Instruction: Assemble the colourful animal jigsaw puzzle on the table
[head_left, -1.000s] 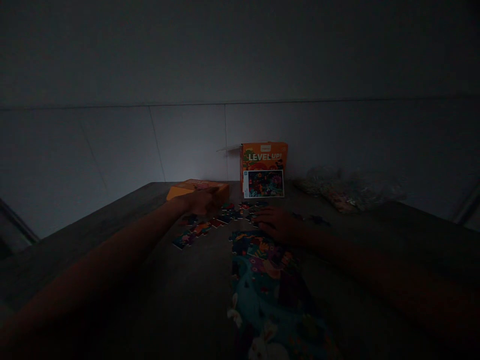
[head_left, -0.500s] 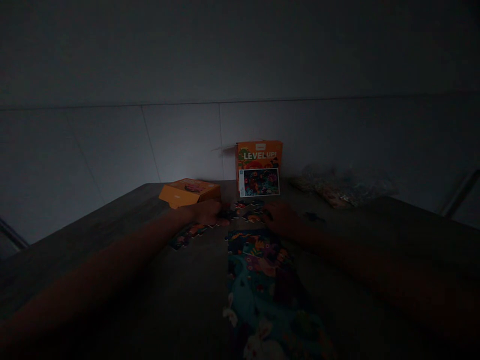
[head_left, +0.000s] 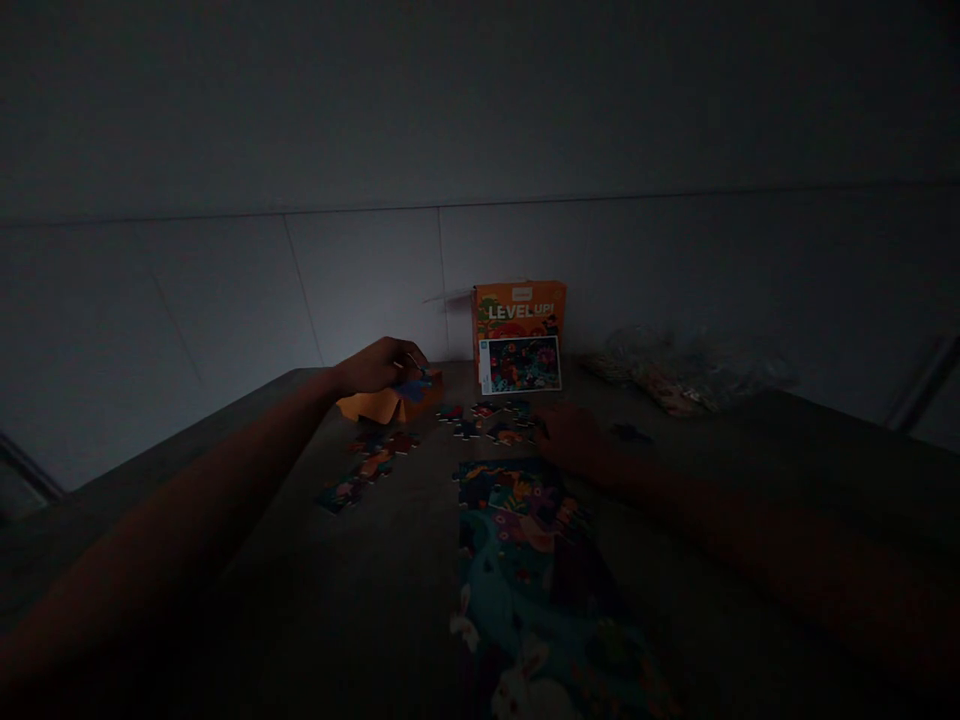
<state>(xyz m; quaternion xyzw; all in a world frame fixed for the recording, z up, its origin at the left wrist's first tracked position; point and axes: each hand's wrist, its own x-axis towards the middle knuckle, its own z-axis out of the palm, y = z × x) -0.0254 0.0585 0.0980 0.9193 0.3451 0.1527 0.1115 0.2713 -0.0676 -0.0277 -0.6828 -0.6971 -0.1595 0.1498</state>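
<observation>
The scene is very dark. My left hand (head_left: pixel 379 366) is above the low orange box (head_left: pixel 371 406), its fingers pinched on a small bluish puzzle piece (head_left: pixel 424 372). Low on the table, my right hand (head_left: pixel 571 437) rests beside several loose puzzle pieces (head_left: pixel 504 433); its fingertips are too dim to make out. Nearer to me lies a partly assembled jigsaw puzzle (head_left: pixel 517 560), teal with flowers and white rabbits. A joined strip of puzzle pieces (head_left: pixel 360 478) lies to its left, in front of the orange box.
An upright orange "LEVEL UP!" box (head_left: pixel 517 300) stands against the wall, with a picture card (head_left: pixel 521 365) leaning on it. Crumpled clear plastic bags (head_left: pixel 690 375) lie at the back right. A dark puzzle piece (head_left: pixel 630 433) sits right of my right hand.
My left hand has risen from the loose pieces and moved left to above the orange box, with a piece in its fingers. The strip now shows more fully. My right hand has barely moved.
</observation>
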